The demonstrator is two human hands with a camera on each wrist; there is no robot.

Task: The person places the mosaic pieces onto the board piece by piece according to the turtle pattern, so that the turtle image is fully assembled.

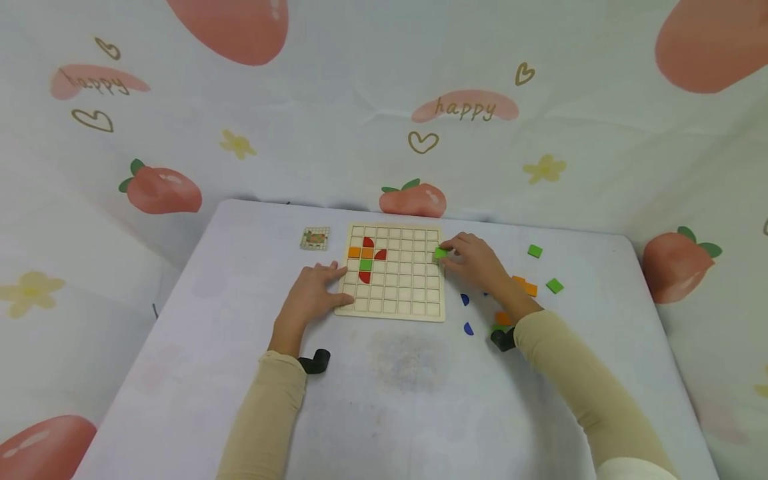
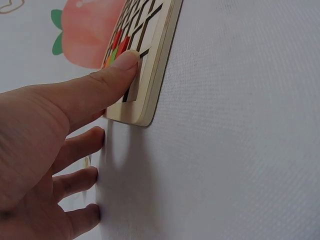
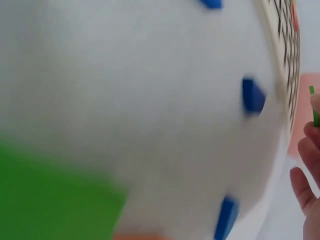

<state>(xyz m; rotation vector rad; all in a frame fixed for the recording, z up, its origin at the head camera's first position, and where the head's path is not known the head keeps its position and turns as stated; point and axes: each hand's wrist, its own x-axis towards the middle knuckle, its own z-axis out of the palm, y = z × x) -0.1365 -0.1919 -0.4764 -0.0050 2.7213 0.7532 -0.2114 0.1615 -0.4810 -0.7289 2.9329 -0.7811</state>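
A pale wooden grid board [image 1: 403, 288] lies on the white table. My left hand [image 1: 309, 292] rests at its left side; in the left wrist view the thumb [image 2: 120, 67] presses on the board's corner, and the other fingers are spread beside its edge. Set in the board's left part are two orange squares [image 1: 361, 253], a green square [image 1: 365, 265] and three red quarter-round pieces [image 1: 365, 277]. At the board's right edge my right hand [image 1: 477, 261] pinches a green square tile [image 1: 441, 253] between thumb and fingers. The right wrist view catches that tile [image 3: 315, 118] only at its margin.
Right of the board lie blue rounded pieces [image 1: 468, 329], orange pieces [image 1: 531, 289] and loose green squares [image 1: 555, 286], some partly hidden by the right arm. A small pattern card [image 1: 315, 239] sits beyond the left hand. A fruit-printed cloth [image 1: 336, 100] hangs behind the table.
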